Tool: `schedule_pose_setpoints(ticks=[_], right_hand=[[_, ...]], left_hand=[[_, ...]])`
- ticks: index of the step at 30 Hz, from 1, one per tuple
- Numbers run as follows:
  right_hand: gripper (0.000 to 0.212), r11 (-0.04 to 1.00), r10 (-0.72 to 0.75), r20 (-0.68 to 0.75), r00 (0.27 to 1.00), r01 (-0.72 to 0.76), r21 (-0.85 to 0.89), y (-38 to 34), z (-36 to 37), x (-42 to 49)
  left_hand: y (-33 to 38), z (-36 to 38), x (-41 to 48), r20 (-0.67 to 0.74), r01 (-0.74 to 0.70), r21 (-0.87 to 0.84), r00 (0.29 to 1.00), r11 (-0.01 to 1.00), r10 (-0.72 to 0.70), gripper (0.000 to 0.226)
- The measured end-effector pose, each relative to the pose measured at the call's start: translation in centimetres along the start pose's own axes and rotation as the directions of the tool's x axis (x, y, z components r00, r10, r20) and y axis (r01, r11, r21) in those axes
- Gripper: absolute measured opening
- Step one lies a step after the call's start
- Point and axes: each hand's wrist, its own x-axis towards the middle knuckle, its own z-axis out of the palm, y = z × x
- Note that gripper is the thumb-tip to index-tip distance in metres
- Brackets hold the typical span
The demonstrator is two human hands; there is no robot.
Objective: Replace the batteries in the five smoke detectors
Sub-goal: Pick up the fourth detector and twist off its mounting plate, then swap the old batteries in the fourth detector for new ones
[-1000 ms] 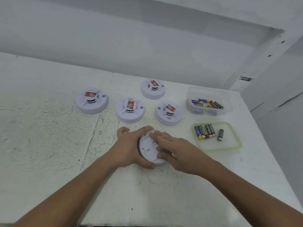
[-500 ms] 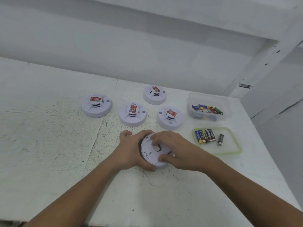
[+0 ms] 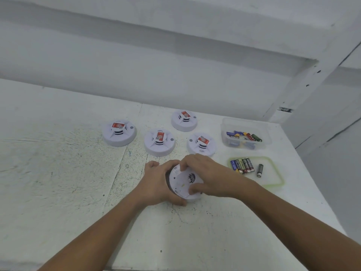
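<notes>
A white smoke detector (image 3: 181, 182) lies upside down on the table, its back facing me with a dark opening in the middle. My left hand (image 3: 158, 184) grips its left rim. My right hand (image 3: 207, 173) curls over its right side, fingertips on the back at the far edge and thumb at the near edge. Several other detectors stand face up behind it, the nearest (image 3: 202, 144) just beyond my right hand, others at the left (image 3: 119, 133), middle (image 3: 159, 142) and back (image 3: 184, 120). Several batteries (image 3: 242, 165) lie on a green-rimmed lid (image 3: 273, 178).
A clear plastic tub (image 3: 246, 122) with several mixed batteries stands at the back right. One loose battery (image 3: 259, 170) lies apart on the lid. The white table (image 3: 58, 173) ends at a wall behind and drops off on the right.
My right hand shifted from lying flat across the detector's back to curling round its right side, uncovering the dark opening. The left hand kept its grip.
</notes>
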Motion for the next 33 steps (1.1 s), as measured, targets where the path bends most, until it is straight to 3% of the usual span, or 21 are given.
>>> schedule_pose_setpoints(ticks=[3, 6, 9, 12, 15, 18, 25, 30, 33], right_hand=[[0.040, 0.999, 0.037, -0.117, 0.992, -0.033, 0.034, -0.2, 0.9, -0.9], [0.041, 0.969, 0.144, -0.284, 0.948, -0.077, 0.234, -0.3, 1.8, -1.2], [0.049, 0.846, 0.363, -0.444, 0.819, -0.090, 0.526, -0.3, 2.1, -1.6], [0.045, 0.775, 0.529, -0.512, 0.677, -0.139, 0.617, 0.2, 2.7, -1.9], [0.036, 0.793, 0.590, -0.519, 0.619, -0.322, 0.518, 0.7, 3.5, -2.5], [0.042, 0.797, 0.604, -0.501, 0.619, -0.468, 0.382, 0.7, 4.6, -2.8], [0.040, 0.824, 0.522, -0.522, 0.674, -0.556, 0.106, 0.1, 6.4, -2.6], [0.039, 0.683, 0.438, -0.618, 0.653, -0.689, -0.245, 0.3, 7.1, -2.1], [0.029, 0.640, 0.430, -0.613, 0.663, -0.703, -0.311, 0.7, 7.5, -2.1]], left_hand=[[-0.5, 0.2, 0.0, 0.003, 0.020, 0.010, 1.000, 1.000, -0.020, 0.101], [-0.8, 0.3, 0.0, -0.008, 0.030, 0.006, 1.000, 1.000, -0.029, 0.102], [-0.6, 0.3, -0.3, -0.011, 0.040, -0.034, 0.999, 0.999, -0.041, 0.099], [-0.3, 0.1, -0.4, -0.010, 0.015, -0.027, 1.000, 1.000, -0.016, 0.095], [-0.2, 0.0, -0.5, -0.012, 0.025, -0.025, 1.000, 0.999, -0.026, 0.100], [-0.4, -0.1, -0.8, -0.007, 0.019, -0.024, 1.000, 1.000, -0.019, 0.104], [-0.4, -0.1, -0.7, 0.017, -0.030, 0.010, 0.999, 1.000, 0.030, 0.110], [-0.5, -0.2, -0.9, 0.012, -0.055, 0.042, 0.998, 0.998, 0.055, 0.106], [-0.5, -0.2, -0.9, 0.031, -0.056, 0.062, 0.998, 0.996, 0.055, 0.108]])
